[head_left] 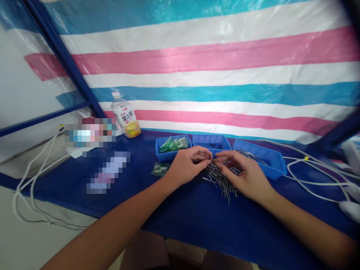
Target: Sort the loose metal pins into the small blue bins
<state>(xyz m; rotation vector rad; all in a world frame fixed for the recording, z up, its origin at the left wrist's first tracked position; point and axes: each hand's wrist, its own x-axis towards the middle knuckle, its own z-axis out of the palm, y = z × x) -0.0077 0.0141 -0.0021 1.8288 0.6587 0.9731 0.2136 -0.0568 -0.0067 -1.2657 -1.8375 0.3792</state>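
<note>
A loose pile of thin dark metal rods [223,183] lies on the blue tabletop [180,221]. Over the pile's far left edge, my left hand [185,165] has its thumb and fingertips brought together in a pinch. My right hand [250,174] curls in from the other side, fingers closed toward the left fingertips and partly covering the rods. What sits between the fingertips is too small to make out. Just left of my left hand is a small green plastic bag [161,169] of pale pieces.
Behind my hands stand three blue bins: one [158,152] with green bags, one [209,138] with a few dark bits, one [277,168] with rods. A drink bottle [126,118] stands back left. White cables [312,172] cross the right side; more hang left.
</note>
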